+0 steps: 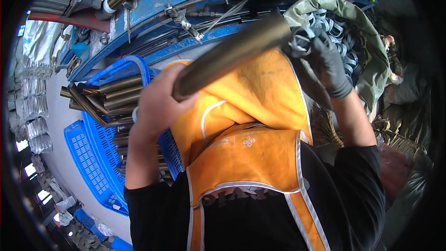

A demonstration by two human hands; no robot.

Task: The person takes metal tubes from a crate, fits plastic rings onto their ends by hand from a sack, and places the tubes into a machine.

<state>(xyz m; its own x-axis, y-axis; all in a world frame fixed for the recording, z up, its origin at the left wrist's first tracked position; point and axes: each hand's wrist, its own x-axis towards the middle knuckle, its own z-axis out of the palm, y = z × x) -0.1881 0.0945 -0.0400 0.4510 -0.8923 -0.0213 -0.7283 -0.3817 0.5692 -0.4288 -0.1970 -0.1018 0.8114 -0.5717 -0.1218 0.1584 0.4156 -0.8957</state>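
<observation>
Two hands are engaged: the metal tube (232,53) is gripped at its near end by the bare left hand (155,107), while a ring clip (301,42) is pinched against its far end by the gloved right hand (327,62). The clip could be dropped if the tube is tilted.

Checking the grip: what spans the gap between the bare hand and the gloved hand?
In the head view, the metal tube runs from the left hand to the gloved right hand.
</observation>
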